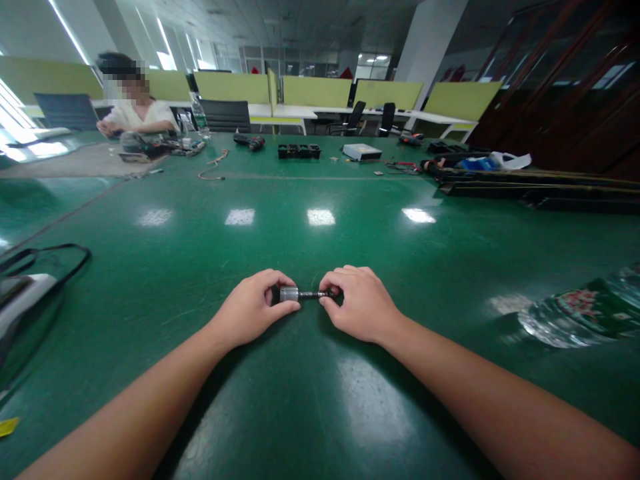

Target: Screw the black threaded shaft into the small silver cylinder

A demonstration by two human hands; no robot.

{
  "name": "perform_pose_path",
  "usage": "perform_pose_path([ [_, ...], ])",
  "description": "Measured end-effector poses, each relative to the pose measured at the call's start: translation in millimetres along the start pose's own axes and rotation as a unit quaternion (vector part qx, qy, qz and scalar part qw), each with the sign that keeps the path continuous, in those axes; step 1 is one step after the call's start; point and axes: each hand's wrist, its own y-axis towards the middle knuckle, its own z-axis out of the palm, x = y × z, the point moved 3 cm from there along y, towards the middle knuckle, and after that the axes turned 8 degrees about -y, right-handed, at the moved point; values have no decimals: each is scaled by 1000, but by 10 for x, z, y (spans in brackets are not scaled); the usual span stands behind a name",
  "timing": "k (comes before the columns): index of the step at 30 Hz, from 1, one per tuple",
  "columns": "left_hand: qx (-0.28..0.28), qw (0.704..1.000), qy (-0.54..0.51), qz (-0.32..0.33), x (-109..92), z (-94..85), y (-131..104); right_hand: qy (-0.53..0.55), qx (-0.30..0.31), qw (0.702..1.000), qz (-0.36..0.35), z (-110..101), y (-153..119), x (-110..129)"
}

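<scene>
Between my two hands is a small silver cylinder (289,294) that looks like a little motor, with a thin dark shaft (309,295) running out to the right. My left hand (253,308) is closed around the cylinder, thumb below and fingers above. At the shaft's far end, my right hand (357,301) pinches a small dark tip (330,293) between thumb and fingers. The part lies level, at or just above the green tabletop (280,380); its two ends are partly covered by my fingers.
A water bottle (585,310) lies on its side at right. At left is a white device (30,300) with a black strap. Along the far side are a power drill (250,141), a black tray (299,151), a silver box (362,153) and black rails (500,183). Another person (140,113) sits far left.
</scene>
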Motion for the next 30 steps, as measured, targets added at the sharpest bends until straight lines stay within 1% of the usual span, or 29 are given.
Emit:
perform_pose_path([
  [5,-16,999,12,-26,10,-4,7,-45,1,998,43,-16,15,-49],
  [8,-20,999,11,-29,21,-1,3,-49,-1,998,43,-23,13,-46],
  [15,-14,1000,3,-23,31,-2,8,-22,-7,999,34,-14,11,-35],
  [18,-2,1000,1,-14,44,10,15,18,-10,1000,3,6,12,-20],
  [20,8,1000,3,-5,50,18,14,67,-6,997,-40,21,10,12],
  [22,16,1000,5,4,52,21,8,125,1,987,-96,34,2,54],
  [24,22,1000,5,8,52,21,0,158,0,980,-124,45,-4,75],
  [27,23,1000,7,6,49,16,-8,198,-10,975,-103,70,2,57],
  [30,21,1000,8,4,45,14,-10,207,-11,974,-92,92,9,42],
])
